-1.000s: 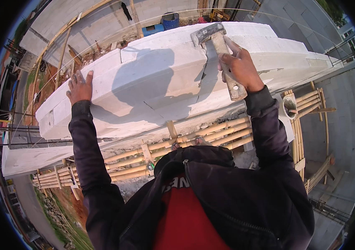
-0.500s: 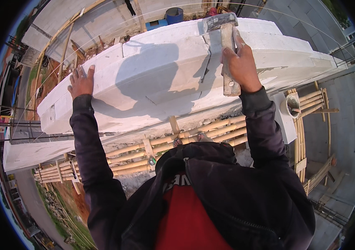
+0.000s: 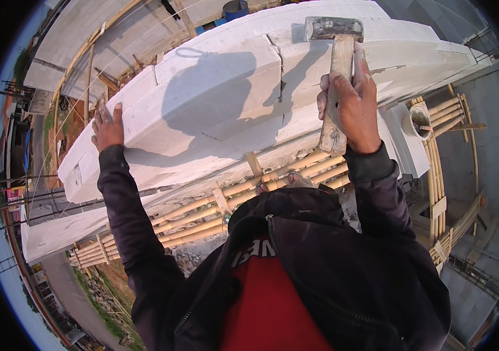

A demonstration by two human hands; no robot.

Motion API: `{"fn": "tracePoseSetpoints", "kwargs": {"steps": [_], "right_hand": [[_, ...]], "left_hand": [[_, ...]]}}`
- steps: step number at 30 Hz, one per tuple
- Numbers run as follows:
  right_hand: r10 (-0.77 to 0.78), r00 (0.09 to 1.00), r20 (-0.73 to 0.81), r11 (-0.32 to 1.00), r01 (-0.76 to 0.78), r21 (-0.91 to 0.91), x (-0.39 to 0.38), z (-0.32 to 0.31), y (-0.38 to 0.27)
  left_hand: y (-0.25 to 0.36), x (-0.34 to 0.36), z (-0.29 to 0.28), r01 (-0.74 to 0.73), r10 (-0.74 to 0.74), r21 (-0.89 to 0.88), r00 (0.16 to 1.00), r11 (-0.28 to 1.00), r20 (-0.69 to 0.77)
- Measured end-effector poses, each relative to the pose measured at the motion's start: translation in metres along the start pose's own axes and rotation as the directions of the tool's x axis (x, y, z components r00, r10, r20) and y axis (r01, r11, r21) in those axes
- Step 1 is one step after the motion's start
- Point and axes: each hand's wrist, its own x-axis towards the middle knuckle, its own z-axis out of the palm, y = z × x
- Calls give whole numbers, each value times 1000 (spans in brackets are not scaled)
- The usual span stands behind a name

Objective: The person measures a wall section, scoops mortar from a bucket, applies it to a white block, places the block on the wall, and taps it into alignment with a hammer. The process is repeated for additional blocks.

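Observation:
My right hand (image 3: 352,105) is closed round the wooden handle of a mallet (image 3: 337,76), its dark, worn head pointing away from me over the white block wall (image 3: 226,123). A shadow of the tool and arm falls on the blocks, so the head looks raised off them. Toward the wall's left end, my left hand (image 3: 107,127) lies flat on the top blocks with its fingers spread. Between the hands, a dark, jagged joint (image 3: 278,55) separates two blocks.
Bamboo scaffolding (image 3: 202,213) runs below the wall, with my feet on it. At the right a pale bucket (image 3: 418,121) stands by a white block (image 3: 404,140). A blue drum (image 3: 236,9) is beyond the wall. Thin strings cross above the blocks.
My right hand has drawn the mallet back toward me and slightly right, away from the block joint. My left hand stays on the wall; the whole view has shifted a little.

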Motion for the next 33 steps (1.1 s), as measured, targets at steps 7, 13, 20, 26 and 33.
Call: {"fn": "tracePoseSetpoints", "kwargs": {"steps": [7,13,20,26,33], "right_hand": [[64,997,33,996,-66,59,4,-7,-13],[162,960,229,987,-158,-38,16,-10,-2],[62,995,77,995,-55,-85,14,0,5],[41,998,48,997,-43,57,19,-3,-6],[164,969,182,985,-173,31,26,-8,-11]], "left_hand": [[-4,0,-1,-8,8,-29,1000,1000,8],[1,0,-5,2,-2,-15,1000,1000,16],[10,-4,-8,3,-3,-11,1000,1000,-9],[4,-4,-5,-5,5,-7,1000,1000,-13],[3,-5,-7,19,-19,-4,1000,1000,-3]]}}
